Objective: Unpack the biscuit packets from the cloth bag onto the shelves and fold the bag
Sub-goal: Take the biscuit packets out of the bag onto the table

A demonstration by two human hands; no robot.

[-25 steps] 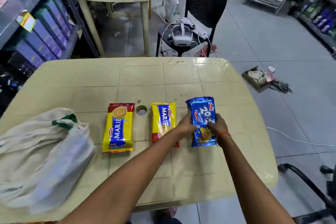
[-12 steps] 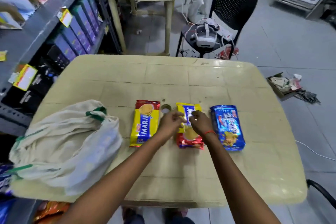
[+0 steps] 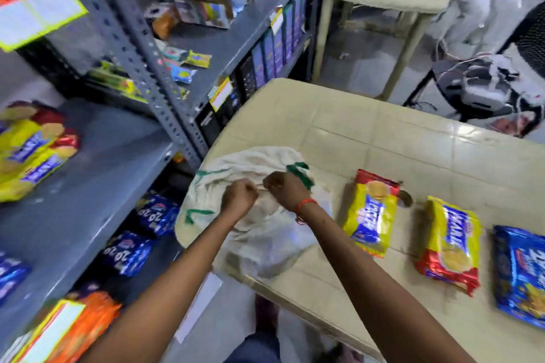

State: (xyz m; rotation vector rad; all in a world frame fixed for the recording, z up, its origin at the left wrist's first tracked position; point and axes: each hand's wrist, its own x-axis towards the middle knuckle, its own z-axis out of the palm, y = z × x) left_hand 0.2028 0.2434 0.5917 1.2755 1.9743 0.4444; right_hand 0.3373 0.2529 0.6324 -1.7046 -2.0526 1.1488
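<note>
The white cloth bag (image 3: 259, 233) with green trim lies crumpled at the left corner of the beige table (image 3: 368, 132). My left hand (image 3: 239, 196) and my right hand (image 3: 287, 190) are both closed on the bag's cloth near its opening. To the right, three biscuit packets lie in a row on the table: a yellow and red Marie packet (image 3: 370, 212), a second Marie packet (image 3: 449, 244), and a blue packet (image 3: 520, 277) at the right edge of the view.
Grey metal shelves (image 3: 97, 174) stand left of the table, with yellow Marie packets (image 3: 29, 150), blue packets (image 3: 138, 236) and orange packets (image 3: 73, 324) on them. A black chair (image 3: 483, 88) with a headset and a second table (image 3: 380, 0) stand behind. A person stands far back.
The view has swung left. My hands left the middle Marie packet and moved left onto the cloth bag, where they now grip the fabric. The three packets stay in their row.
</note>
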